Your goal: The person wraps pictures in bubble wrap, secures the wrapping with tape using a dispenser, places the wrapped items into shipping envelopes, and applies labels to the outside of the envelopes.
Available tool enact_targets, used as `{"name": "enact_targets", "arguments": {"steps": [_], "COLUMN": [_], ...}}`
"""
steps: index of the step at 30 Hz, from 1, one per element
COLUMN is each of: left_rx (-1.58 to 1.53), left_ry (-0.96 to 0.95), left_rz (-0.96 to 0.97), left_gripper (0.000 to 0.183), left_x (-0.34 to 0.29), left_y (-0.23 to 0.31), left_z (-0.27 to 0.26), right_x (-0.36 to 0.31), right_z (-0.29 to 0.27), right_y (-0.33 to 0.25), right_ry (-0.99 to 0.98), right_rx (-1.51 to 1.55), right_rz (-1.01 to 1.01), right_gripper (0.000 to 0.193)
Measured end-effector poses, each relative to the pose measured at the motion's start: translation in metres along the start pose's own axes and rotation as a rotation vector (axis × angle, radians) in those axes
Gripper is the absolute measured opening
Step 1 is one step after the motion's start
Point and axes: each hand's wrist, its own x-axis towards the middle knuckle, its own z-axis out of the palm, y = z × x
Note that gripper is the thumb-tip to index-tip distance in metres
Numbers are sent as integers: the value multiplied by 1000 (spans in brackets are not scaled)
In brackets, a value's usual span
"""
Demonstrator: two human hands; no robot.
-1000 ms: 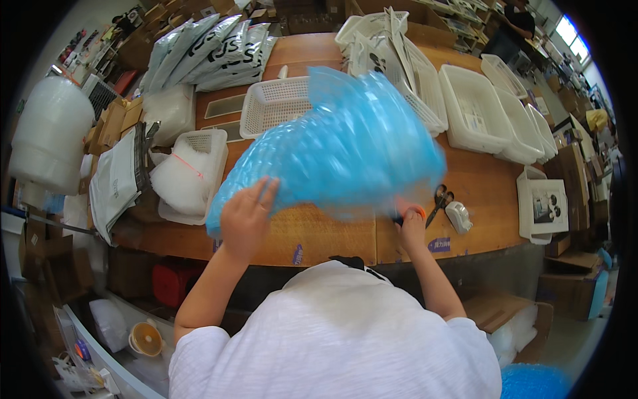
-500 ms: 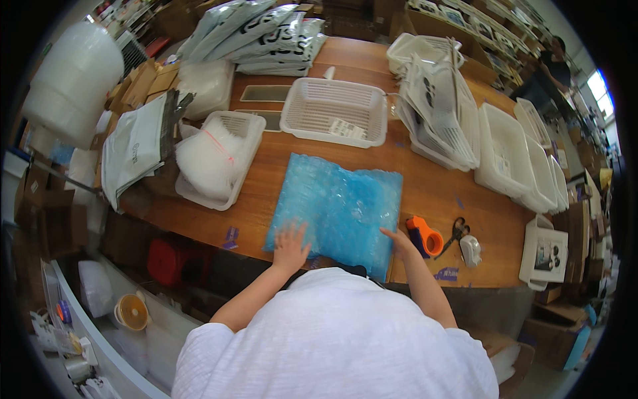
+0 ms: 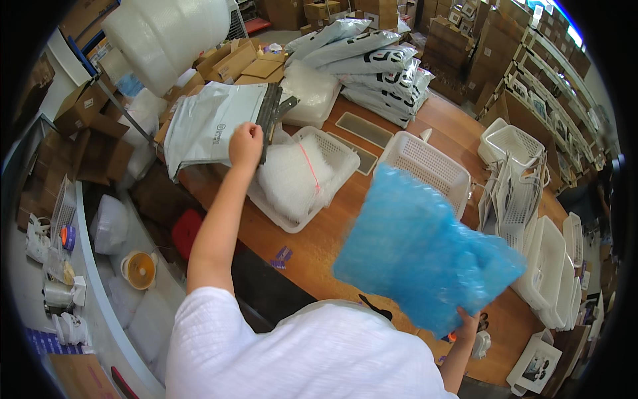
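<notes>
My right hand [image 3: 468,324] grips the lower right corner of a blue bubble-wrap parcel [image 3: 425,249], which is lifted and tilted above the table, blurred by motion. My left hand [image 3: 246,143] is closed at the dark edge of a stack of white plastic mailing bags [image 3: 206,123]. Its fingertips are curled out of sight, so I cannot tell whether a bag is pinched in them. Beside that hand stands a white basket [image 3: 290,226] holding clear bubble wrap [image 3: 292,174] with a pink band. The parcel partly covers an orange tape dispenser [image 3: 452,337].
Behind the parcel is a white perforated basket [image 3: 432,156]. Filled grey-white mailing bags [image 3: 382,66] are piled at the back. More white tubs [image 3: 545,266] line the right side, and a big bubble-wrap roll [image 3: 169,36] is at the upper left. The wooden table [image 3: 319,256] ends just before me.
My right hand has raised the blue parcel off the table and carried it right. My left hand has left the parcel and reached to the mailing-bag stack. The view has swung left.
</notes>
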Motion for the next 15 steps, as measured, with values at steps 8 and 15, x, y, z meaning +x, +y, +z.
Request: {"name": "enact_targets", "arguments": {"steps": [8, 15], "left_rx": [500, -323], "left_ry": [-581, -114], "left_rz": [-147, -733], "left_gripper": [24, 35], "left_x": [97, 178], "left_y": [-56, -201], "left_z": [63, 66], "right_x": [-22, -55], "right_z": [12, -15], "right_y": [-19, -4], "right_ry": [227, 264], "right_rx": [298, 96], "right_rz": [-91, -72], "right_gripper": [61, 62]}}
